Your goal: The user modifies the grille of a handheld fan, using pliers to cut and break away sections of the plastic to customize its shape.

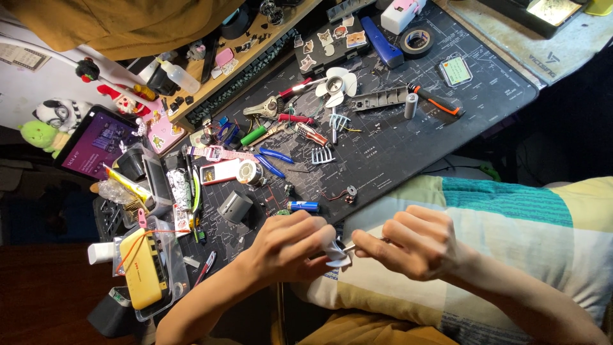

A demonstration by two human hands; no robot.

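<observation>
Both forearms are bare, with no sleeves, watch or rings to be seen. The left hand [287,246] and right hand [415,243] wear no gloves. Mustard-yellow cloth [364,329] covers the lap at 6 o'clock.

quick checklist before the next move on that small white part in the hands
1. Left hand has a grip on the white part: ok.
2. Right hand holds a thin tool with its tip at the part: ok.
3. Tip seated in the part: cannot tell, fingers hide it.
4. Work is over the pillow, off the mat: not ok, a dropped bit could get lost.
5. Blue battery lies apart from the hands: ok.
</observation>
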